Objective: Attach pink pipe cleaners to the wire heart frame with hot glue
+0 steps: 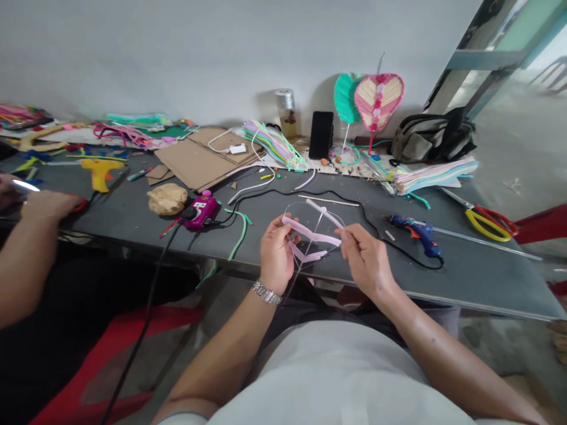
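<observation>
- Grip, left hand (277,254): clenched, fingers curled around the near end of a flat pink pipe-cleaner strip (310,236) and the edge of a thin wire loop (295,206). A metal-link wristwatch (267,291) sits on this wrist.
- Grip, right hand (367,260): thumb and forefinger pinch the strip's other end; remaining fingers are loosely curled.
- Workpiece: held in the air between both hands, just above the front edge of a dark grey table (487,289). Fine, smooth wire forms a rounded outline. A second pink strip (310,255) is bent into an angle inside the loop, and a paler pink piece (323,212) crosses its upper part.
- Orientation: the strip's long axis runs roughly side to side, rising slightly toward the right hand. A thin wire stem (305,260) runs from the loop down toward the person's lap.
- Nearest tools: a blue hot glue gun (416,233) lies right of the right hand, its black cord (398,251) curving across the tabletop. A magenta corded tool (201,211) lies left of the left hand, beside a green pipe cleaner (239,234).
- Further back: corrugated cardboard sheets (199,156), a striped pipe-cleaner bundle (436,176), yellow-and-red scissors (489,223), and teal and pink leaf-shaped pieces (377,101) on stems.
- Adjacent: a co-worker's hand (48,203) rests at the table's left edge.
</observation>
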### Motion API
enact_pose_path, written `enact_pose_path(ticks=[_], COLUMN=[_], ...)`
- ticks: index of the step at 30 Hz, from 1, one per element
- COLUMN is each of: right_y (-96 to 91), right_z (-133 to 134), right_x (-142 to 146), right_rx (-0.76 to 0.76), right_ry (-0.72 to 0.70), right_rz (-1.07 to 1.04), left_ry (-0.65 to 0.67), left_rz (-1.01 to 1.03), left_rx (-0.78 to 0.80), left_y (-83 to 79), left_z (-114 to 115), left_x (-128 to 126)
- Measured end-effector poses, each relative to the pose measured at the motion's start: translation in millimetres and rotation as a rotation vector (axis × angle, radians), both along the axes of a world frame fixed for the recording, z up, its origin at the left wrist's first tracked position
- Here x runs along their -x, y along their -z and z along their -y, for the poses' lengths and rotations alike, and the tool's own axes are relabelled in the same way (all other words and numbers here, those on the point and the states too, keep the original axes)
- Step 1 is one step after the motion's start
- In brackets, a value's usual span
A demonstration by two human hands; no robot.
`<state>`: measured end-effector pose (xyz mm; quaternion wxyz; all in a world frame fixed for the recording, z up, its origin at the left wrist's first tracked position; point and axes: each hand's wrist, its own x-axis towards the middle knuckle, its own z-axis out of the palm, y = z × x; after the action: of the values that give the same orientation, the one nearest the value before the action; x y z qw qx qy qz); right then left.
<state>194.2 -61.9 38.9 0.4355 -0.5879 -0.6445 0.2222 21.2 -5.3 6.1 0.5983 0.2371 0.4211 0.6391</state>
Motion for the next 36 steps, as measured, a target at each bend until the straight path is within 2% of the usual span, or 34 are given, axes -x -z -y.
enact_pose_path(ticks=[3, 7, 16, 25, 31, 36], right_y=[7.8, 20.1, 33.8, 34.2, 35.4, 37.8], right_z=[-6.1, -16.2, -24.2, -23.5, -20.6, -20.3], right_x=[11.6, 20.1, 18.9, 18.5, 12.9, 4.9], right_rx=[-0.046, -0.175, -0.357, -0.343, -0.368, -0.500], right_ry=[-0.054, -0.047, -0.033, -0.039, -0.054, -0.091], right_rz=[0.132, 0.329, 0.623, 0.727, 0.609, 0.604], left_ry=[-0.009, -0.019, -0.025, -0.085, -0.070, -0.080], left_rz=[0.005, 0.013, 0.018, -0.038, 0.028, 0.058], left_rx=[-0.019, -0.025, -0.010, 0.001, -0.018, -0.005], left_y=[-0.8, 0.2, -2.9, -7.5, -8.4, -6.5], left_z=[1.1, 1.6, 3.1, 2.3, -0.8, -1.2], left_x=[-0.9, -1.7, -4.0, -5.9, -3.2, -2.8])
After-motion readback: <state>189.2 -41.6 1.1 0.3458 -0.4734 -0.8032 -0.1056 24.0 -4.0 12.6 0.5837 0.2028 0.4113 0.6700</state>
